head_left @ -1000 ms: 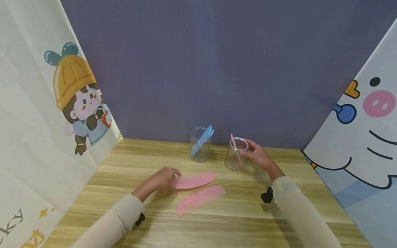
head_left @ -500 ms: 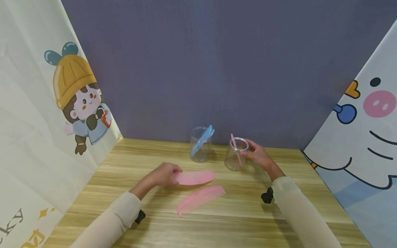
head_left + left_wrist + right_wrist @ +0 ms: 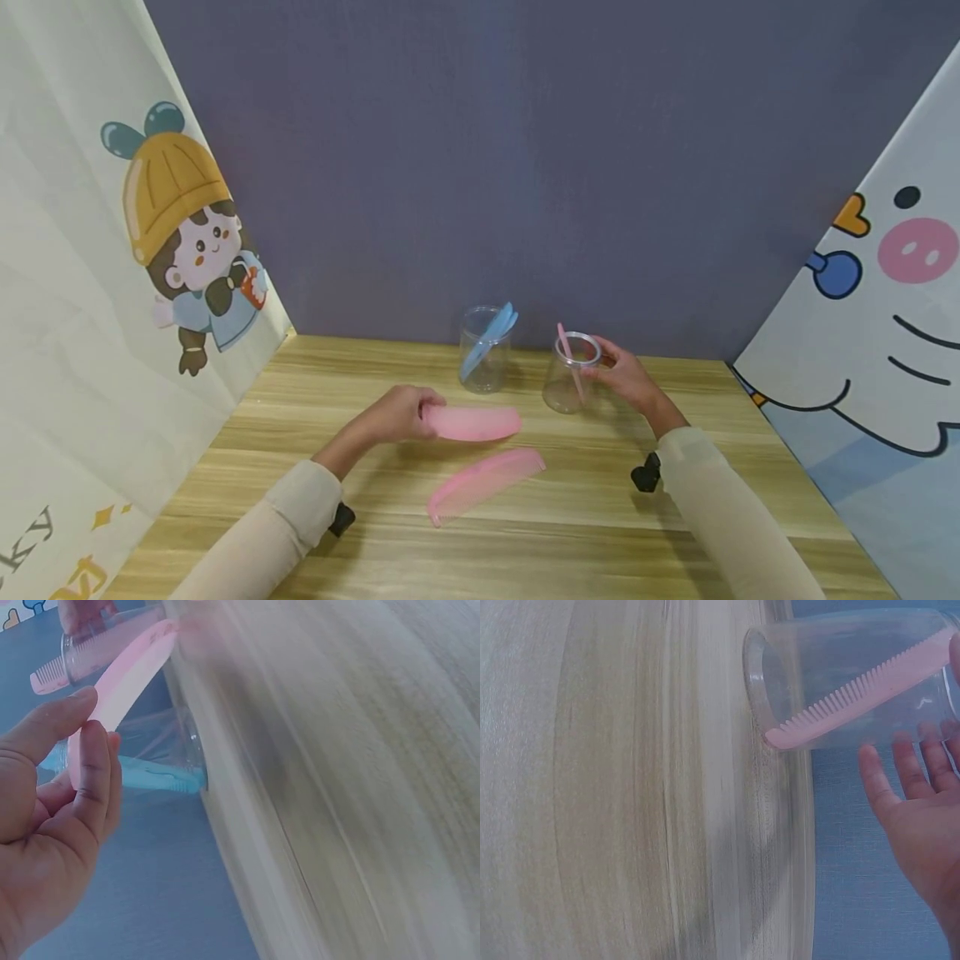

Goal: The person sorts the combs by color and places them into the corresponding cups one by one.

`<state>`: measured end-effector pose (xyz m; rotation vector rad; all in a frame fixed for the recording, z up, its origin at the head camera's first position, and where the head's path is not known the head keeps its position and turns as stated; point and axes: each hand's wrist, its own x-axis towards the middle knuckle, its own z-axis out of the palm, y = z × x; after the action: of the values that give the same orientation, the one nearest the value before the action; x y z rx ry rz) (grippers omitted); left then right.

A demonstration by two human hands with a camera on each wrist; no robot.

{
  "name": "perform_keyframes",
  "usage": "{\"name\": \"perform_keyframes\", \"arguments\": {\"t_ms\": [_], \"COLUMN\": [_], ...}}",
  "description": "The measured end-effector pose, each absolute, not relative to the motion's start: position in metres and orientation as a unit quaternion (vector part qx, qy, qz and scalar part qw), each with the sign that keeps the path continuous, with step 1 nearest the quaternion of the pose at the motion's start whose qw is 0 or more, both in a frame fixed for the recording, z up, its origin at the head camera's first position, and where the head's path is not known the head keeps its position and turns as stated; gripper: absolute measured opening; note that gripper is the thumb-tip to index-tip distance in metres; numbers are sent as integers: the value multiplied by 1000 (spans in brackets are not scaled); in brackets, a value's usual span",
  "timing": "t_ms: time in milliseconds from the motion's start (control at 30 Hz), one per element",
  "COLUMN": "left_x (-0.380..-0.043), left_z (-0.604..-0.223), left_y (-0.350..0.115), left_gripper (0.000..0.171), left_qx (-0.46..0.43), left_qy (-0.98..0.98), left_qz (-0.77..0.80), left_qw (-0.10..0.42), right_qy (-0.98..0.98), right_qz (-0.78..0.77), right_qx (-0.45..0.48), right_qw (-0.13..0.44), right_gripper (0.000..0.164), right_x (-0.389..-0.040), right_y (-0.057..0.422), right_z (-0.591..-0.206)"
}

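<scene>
My left hand (image 3: 401, 414) pinches one end of a pink comb (image 3: 480, 423) between thumb and fingers, and the comb points right over the table. In the left wrist view the thumb and fingertips close on that comb (image 3: 131, 673). My right hand (image 3: 626, 377) holds a clear plastic jar (image 3: 562, 392) near its rim, fingers along its side. Inside that jar leans another pink comb (image 3: 862, 694), seen through the wall in the right wrist view. A further pink comb (image 3: 486, 483) lies on the table in front of the left hand.
Left of the held jar stands a second clear jar (image 3: 489, 379) with blue combs (image 3: 487, 342) leaning in it. The wood-grain table (image 3: 600, 533) ends at a dark blue-grey back wall (image 3: 480, 167). Printed white panels flank both sides.
My left hand has taken hold of the farther pink comb and raised it slightly, tilting its face. The right hand and both jars have stayed in place.
</scene>
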<state>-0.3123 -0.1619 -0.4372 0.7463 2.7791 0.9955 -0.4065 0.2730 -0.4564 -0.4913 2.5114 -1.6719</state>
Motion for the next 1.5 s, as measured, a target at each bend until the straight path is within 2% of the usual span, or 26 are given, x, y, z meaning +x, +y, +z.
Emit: {"name": "perform_keyframes", "arguments": {"t_ms": [967, 1500], "left_x": [-325, -331], "left_z": [-420, -400], "left_y": [-148, -139], "left_gripper": [50, 53], "left_qx": [188, 181], "left_qy": [844, 820], "left_qz": [492, 532], "left_qw": [103, 111], "right_qy": [819, 816], "right_qz": [-550, -553], "right_qx": [-157, -162], "right_qw": [47, 42], "right_gripper": [80, 78], "right_x": [-403, -401], "right_y": [273, 270], "right_z": [-455, -455]}}
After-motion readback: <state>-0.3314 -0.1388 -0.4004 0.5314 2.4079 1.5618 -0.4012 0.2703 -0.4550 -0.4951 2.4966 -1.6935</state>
